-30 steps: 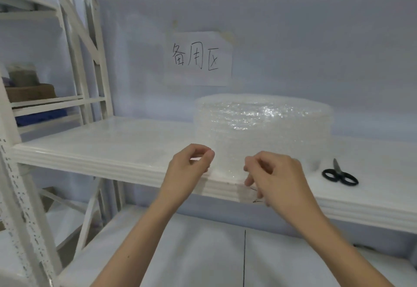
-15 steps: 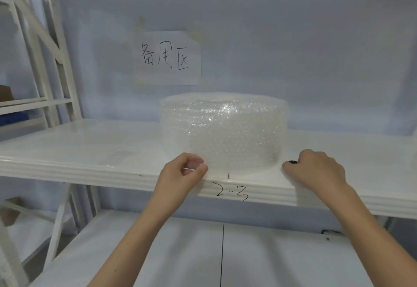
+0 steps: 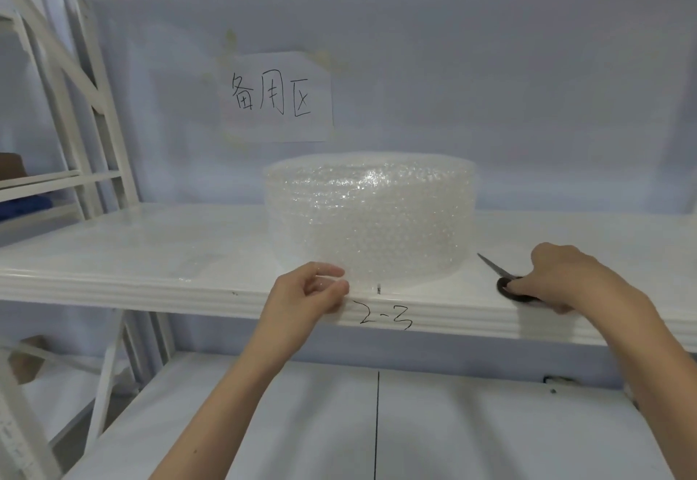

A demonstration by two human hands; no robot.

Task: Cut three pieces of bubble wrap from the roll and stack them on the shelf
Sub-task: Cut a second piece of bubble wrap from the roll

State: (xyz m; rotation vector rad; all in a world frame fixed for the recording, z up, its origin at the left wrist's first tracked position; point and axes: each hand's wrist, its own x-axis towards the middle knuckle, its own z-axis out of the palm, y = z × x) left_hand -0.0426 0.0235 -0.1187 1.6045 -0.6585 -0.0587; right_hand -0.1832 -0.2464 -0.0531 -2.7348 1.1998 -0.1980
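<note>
A clear roll of bubble wrap (image 3: 371, 215) lies flat on the white shelf (image 3: 151, 253), near its front edge. My left hand (image 3: 305, 298) pinches the loose end of the wrap at the roll's lower left. To the right of the roll lie black-handled scissors (image 3: 503, 280), blades pointing back-left. My right hand (image 3: 565, 276) rests on the scissors' handles with its fingers closed around them; most of the handles are hidden under the hand.
A paper sign (image 3: 275, 97) with handwritten characters is taped to the back wall. "2-3" is written on the shelf's front lip (image 3: 384, 319). A lower shelf (image 3: 377, 423) lies beneath. White rack uprights (image 3: 75, 102) stand at the left.
My right hand left the wrap's edge, moved right to the scissors and closed on their handles. My left hand kept its pinch on the wrap. The view shifted right.
</note>
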